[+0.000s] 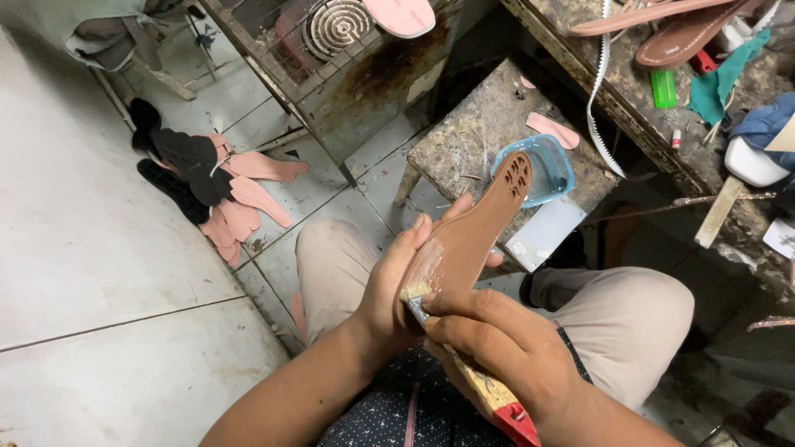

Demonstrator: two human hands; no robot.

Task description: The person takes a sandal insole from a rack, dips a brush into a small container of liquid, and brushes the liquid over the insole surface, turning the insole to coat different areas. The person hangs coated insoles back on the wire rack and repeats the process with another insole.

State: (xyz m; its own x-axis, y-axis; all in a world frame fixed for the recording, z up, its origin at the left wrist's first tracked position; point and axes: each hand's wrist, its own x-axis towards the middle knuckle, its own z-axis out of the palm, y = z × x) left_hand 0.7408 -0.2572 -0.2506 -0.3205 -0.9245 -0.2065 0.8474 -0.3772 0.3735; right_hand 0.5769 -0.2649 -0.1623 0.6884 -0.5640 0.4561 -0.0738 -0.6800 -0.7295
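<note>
My left hand (396,277) grips a brown shoe sole (472,232) from below, its heel end with small holes pointing away from me. A pale wet smear covers the sole's near end. My right hand (489,339) holds a brush (464,364) with a wooden handle and red end. The brush bristles touch the near end of the sole. Both hands hover over my lap, above my beige trousers (629,314).
A blue plastic tub (542,170) sits on a stained low stool (480,124). Pink and black insoles (224,186) lie fanned on the tiled floor at left. A rusty wire cage (331,50) stands behind. A cluttered workbench (687,83) with sandal soles runs along the right.
</note>
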